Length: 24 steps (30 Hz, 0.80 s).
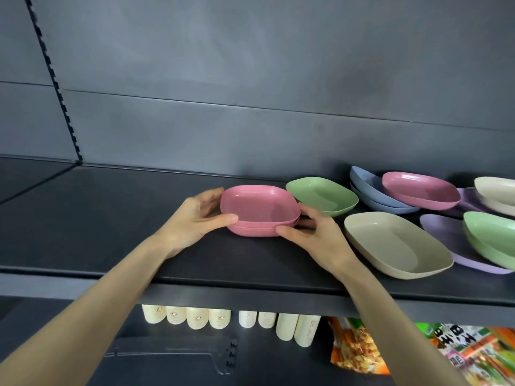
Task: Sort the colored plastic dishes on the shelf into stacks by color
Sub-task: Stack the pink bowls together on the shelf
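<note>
A small stack of pink dishes [259, 208] sits on the dark shelf [111, 218]. My left hand [199, 218] grips its left side, thumb along the front rim. My right hand [312, 234] holds its right side, thumb at the front corner. Just behind to the right lies a green dish [323, 196]. A beige dish [395, 243] sits at the front right. Further right, a pink dish [420, 189] lies on stacked blue dishes [370, 190]. At the far right are purple dishes [446, 232], green dishes [490, 235] and cream dishes [498, 193].
The shelf's left half is bare dark surface up to the grey back panel [250, 79]. Below the shelf edge stand several cream bottles [195, 316] and colourful snack packets [359, 352].
</note>
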### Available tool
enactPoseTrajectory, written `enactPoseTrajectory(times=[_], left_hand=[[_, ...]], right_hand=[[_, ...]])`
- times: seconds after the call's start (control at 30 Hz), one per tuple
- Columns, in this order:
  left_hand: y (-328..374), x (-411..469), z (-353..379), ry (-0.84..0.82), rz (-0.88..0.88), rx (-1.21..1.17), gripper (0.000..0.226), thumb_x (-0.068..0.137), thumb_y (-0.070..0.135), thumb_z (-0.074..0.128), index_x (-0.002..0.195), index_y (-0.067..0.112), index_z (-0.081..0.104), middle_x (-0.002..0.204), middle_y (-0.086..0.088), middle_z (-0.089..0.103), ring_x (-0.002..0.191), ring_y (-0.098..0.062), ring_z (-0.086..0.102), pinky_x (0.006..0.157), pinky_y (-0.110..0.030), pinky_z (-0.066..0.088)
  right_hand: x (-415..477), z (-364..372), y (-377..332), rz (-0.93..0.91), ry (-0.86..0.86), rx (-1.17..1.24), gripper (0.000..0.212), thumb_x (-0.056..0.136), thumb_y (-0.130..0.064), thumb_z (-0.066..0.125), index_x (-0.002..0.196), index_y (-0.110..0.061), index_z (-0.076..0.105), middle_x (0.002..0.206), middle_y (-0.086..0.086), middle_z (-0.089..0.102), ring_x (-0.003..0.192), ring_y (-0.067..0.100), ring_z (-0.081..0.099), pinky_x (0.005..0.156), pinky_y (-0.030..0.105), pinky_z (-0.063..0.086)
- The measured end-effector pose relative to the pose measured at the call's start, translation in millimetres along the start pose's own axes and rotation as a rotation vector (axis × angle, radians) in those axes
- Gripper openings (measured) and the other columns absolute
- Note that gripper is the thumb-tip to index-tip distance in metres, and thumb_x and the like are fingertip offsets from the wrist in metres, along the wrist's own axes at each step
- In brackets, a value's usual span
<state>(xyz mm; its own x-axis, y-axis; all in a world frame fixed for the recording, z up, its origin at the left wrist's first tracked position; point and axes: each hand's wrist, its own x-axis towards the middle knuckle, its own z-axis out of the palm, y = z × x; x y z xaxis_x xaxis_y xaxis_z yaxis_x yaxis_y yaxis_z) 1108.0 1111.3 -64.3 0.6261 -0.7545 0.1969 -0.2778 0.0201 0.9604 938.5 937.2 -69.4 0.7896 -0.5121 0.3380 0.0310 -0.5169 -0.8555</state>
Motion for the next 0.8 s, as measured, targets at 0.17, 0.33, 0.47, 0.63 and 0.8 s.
enactPoseTrajectory(times=[0.17, 0.33, 0.47, 0.63, 0.8], left_hand=[[-1.0, 0.2, 0.7, -0.031, 0.007, -0.023, 0.063, 0.076, 0.002, 0.072, 0.128, 0.024, 0.044, 0.111, 0.023, 0.058, 0.098, 0.017, 0.058, 0.079, -0.004, 0.046], [-1.5, -0.6, -1.3, -0.051, -0.022, -0.001, 0.065, 0.072, 0.01, 0.077, 0.128, 0.026, 0.046, 0.121, 0.018, 0.058, 0.113, 0.008, 0.055, 0.091, -0.007, 0.044], [1.5, -3.6, -4.3, -0.04, -0.033, 0.043, 0.09, 0.056, 0.038, 0.089, 0.134, 0.016, 0.05, 0.135, 0.009, 0.054, 0.128, -0.002, 0.046, 0.107, -0.023, 0.037], [7.1, -8.3, -0.2, 0.031, 0.003, 0.102, 0.063, 0.06, 0.025, 0.089, 0.116, 0.023, 0.059, 0.118, 0.01, 0.064, 0.118, 0.0, 0.055, 0.103, -0.027, 0.045], [22.8, -3.7, 9.1, 0.133, 0.108, 0.306, 0.067, 0.055, 0.044, 0.087, 0.113, 0.028, 0.057, 0.12, 0.012, 0.058, 0.112, 0.002, 0.054, 0.102, -0.027, 0.04]], right_hand=[[0.6, 0.4, 2.2, 0.002, -0.021, -0.029, 0.051, 0.078, -0.023, 0.076, 0.126, -0.023, 0.059, 0.113, -0.009, 0.068, 0.101, 0.006, 0.064, 0.089, 0.022, 0.052], [0.0, 0.1, 0.5, 0.014, -0.025, -0.05, 0.046, 0.078, -0.023, 0.076, 0.122, -0.026, 0.061, 0.108, -0.009, 0.069, 0.099, 0.006, 0.065, 0.088, 0.019, 0.051], [-2.7, 0.6, -3.3, 0.021, -0.011, -0.087, 0.043, 0.079, -0.023, 0.076, 0.12, -0.022, 0.062, 0.103, -0.007, 0.071, 0.095, 0.005, 0.065, 0.085, 0.015, 0.05], [-4.7, -1.9, -10.0, 0.053, -0.029, -0.102, 0.043, 0.078, -0.02, 0.076, 0.119, -0.015, 0.063, 0.103, -0.002, 0.071, 0.096, 0.008, 0.067, 0.087, 0.016, 0.051], [-4.0, -13.1, -22.2, 0.089, -0.137, -0.245, 0.035, 0.08, -0.013, 0.074, 0.113, -0.01, 0.063, 0.103, 0.001, 0.069, 0.095, 0.014, 0.065, 0.092, 0.027, 0.051]])
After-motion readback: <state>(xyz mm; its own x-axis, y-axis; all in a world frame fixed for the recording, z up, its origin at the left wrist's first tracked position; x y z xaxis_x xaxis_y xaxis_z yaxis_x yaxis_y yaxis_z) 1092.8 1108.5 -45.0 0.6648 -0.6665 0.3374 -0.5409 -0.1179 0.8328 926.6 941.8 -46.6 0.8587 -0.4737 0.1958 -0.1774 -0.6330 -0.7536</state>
